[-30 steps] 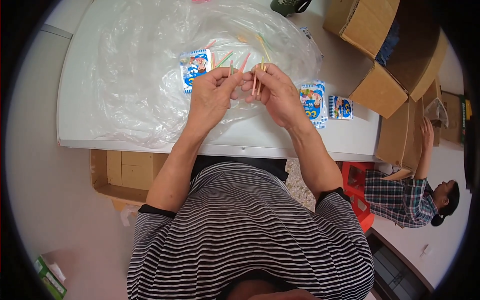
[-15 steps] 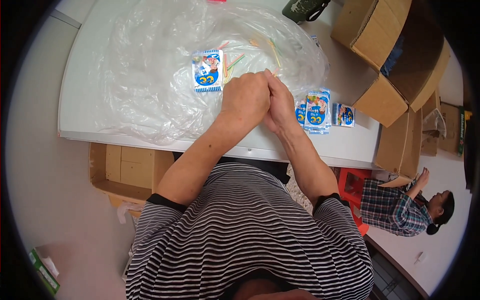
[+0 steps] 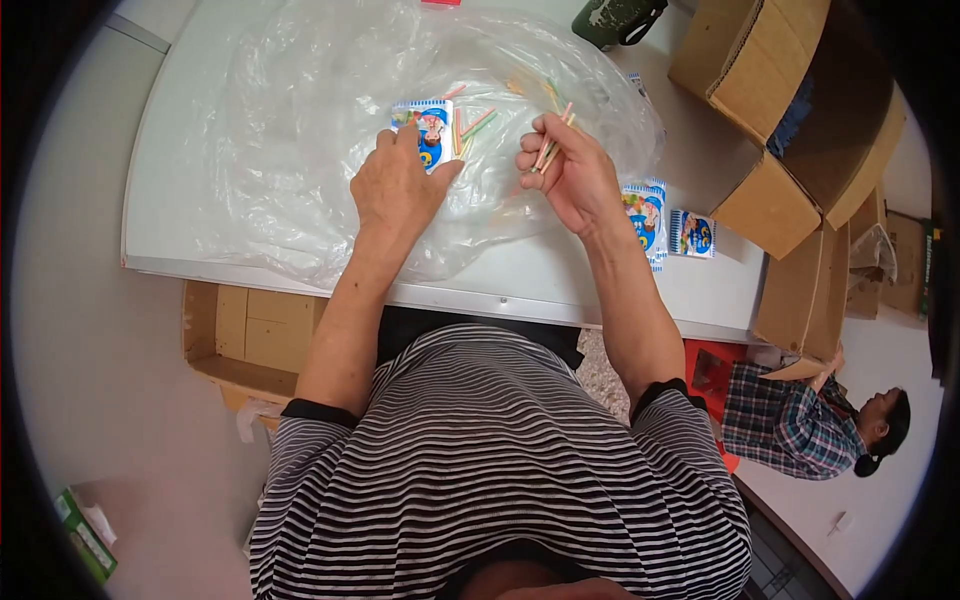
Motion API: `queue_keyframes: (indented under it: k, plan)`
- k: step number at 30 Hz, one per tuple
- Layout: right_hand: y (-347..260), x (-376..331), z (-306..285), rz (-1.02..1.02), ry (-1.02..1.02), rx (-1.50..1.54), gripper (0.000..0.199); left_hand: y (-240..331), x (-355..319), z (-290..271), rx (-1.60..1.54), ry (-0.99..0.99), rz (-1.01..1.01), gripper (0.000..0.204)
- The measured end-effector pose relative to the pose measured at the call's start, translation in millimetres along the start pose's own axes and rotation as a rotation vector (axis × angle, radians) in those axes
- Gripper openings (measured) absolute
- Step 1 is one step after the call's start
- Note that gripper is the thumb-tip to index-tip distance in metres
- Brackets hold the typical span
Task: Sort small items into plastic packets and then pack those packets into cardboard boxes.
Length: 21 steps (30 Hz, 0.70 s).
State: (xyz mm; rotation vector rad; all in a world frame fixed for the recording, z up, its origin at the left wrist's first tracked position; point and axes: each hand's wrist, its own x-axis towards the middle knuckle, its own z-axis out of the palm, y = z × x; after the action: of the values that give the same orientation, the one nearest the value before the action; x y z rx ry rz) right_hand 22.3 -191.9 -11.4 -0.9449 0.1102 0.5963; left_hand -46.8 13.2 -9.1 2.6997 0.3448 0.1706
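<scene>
Having moved apart, the left hand [image 3: 402, 195] is spreading loosely, seemingly empty, over the packet [image 3: 434, 128], while the right hand [image 3: 583, 172], right of it, is clasping sticks [image 3: 546, 151] (likely light, brittle; best pinched mid-length).

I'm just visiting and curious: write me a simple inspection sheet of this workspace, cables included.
Surface: white table, largely covered by see-through plastic.
Job's things: thin coloured sticks in the right grip; loose sticks on the plastic; blue-and-white packet under the left grip.
Clutter: more packets at right; dark green container at the far side.
Grips: both bare hands; left spread over the packet, contact unclear; right closed around sticks.
Cables: nothing seen.
Surroundings: cardboard boxes at right; co-worker in a checked shirt beyond.
</scene>
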Motion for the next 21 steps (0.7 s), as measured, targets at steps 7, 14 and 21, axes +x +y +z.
queue_keyframes:
  k: [7,14,21]
  plan:
    - [-1.7,3.5,3.9,0.034,0.014,-0.208,0.023,-3.9,0.1,1.3,0.013,0.0,0.072,0.038]
    - [-5.7,8.4,6.2,0.034,0.012,-0.216,0.022,-17.5,-2.0,-5.1,-0.058,0.044,0.062,0.019]
    - [-9.8,30.3,10.7,-0.356,-0.076,-0.991,0.025,-33.3,-17.0,-40.2,-0.112,0.362,-0.014,0.023]
